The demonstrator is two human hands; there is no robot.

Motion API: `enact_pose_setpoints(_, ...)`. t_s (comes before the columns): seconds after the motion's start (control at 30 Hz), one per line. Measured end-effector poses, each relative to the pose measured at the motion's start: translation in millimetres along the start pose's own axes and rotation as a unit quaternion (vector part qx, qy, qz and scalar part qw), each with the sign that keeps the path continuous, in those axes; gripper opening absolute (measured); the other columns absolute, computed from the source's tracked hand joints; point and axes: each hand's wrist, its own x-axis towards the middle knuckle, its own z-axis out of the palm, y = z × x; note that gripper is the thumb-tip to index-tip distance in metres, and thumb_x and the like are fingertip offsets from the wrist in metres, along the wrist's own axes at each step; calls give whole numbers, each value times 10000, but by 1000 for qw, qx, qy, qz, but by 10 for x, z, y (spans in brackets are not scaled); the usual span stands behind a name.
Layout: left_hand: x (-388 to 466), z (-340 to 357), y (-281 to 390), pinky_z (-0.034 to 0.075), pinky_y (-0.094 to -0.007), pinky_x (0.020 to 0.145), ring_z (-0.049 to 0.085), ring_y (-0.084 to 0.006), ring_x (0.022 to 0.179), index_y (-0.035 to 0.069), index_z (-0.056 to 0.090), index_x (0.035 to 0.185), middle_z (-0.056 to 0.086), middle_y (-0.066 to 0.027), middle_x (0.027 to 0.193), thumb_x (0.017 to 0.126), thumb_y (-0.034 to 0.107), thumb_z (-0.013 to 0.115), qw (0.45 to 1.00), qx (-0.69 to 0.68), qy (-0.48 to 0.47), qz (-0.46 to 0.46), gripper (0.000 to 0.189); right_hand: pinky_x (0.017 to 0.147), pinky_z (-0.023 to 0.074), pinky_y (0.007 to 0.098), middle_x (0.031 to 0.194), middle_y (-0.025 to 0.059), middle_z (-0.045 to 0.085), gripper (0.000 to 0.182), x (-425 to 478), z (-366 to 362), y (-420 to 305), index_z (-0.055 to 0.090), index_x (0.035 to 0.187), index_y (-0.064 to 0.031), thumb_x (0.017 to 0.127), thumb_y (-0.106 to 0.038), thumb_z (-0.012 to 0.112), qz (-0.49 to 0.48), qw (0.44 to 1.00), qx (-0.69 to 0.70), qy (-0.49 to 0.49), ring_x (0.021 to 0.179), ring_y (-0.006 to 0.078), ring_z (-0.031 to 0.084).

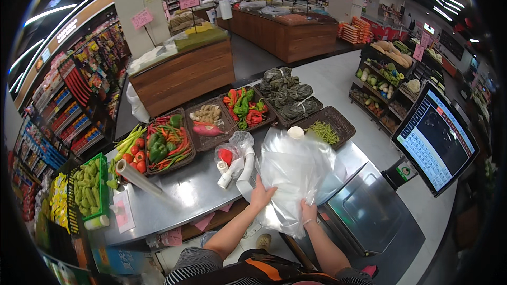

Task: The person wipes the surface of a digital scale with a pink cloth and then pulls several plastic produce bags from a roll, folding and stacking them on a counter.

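Note:
A stack of clear plastic bags (pixel 293 174) hangs over the near edge of the steel counter, between my two hands. My left hand (pixel 261 194) grips its left side, thumb on top and the fingers partly hidden. Lower on the right side, my right hand (pixel 308 211) pinches the edge of the same stack. White rolls of labels or tape (pixel 225 174) lie left of the bags, near a crumpled clear bag (pixel 242 139) with something red beside it. A white round roll or cup (pixel 296 132) shows just behind the stack.
Wicker baskets hold peppers (pixel 166 144), ginger (pixel 206 114) and green beans (pixel 324 131); bundled dark leafy greens (pixel 283 87) sit behind. A roll of plastic film (pixel 136 178) stands on the counter (pixel 186 188). At right are a weighing scale plate (pixel 368 206) and its screen (pixel 437 138).

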Motion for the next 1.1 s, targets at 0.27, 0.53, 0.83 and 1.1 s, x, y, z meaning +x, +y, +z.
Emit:
enact_pose_setpoints(0.27,218,421,-316,348,-503,1010,373,-530,1182,14,136,1460,258,-387,1357,729,335,765,979,130,-96,124,1017,930,431,355,1225,236,535,753,56,249,91,426,1248,124,713,-296,750,146,982,-28,116,1105,308,548)
enact_pose_setpoints(0.53,499,938,-546,308,-515,1019,330,-450,1252,10,310,1401,321,-324,1349,704,248,780,973,119,-62,190,874,1019,368,397,1297,245,474,887,122,156,295,294,1373,54,685,-221,783,-169,962,-191,99,1186,362,478)
enact_pose_setpoints(0.83,169,587,-515,292,-450,1063,309,-422,1275,31,291,1423,182,-278,1428,756,220,758,989,-17,-30,145,836,1056,324,433,1400,295,350,925,-441,-144,135,132,1441,48,770,-249,694,-116,956,-259,69,1249,433,390)
enact_pose_setpoints(1.1,-363,389,-675,268,-459,1065,267,-423,1292,34,228,1453,160,-287,1432,746,242,768,998,-36,5,48,913,1044,316,462,1345,284,386,753,-651,-225,535,275,1375,59,798,-215,673,-175,917,-343,104,1224,429,382)
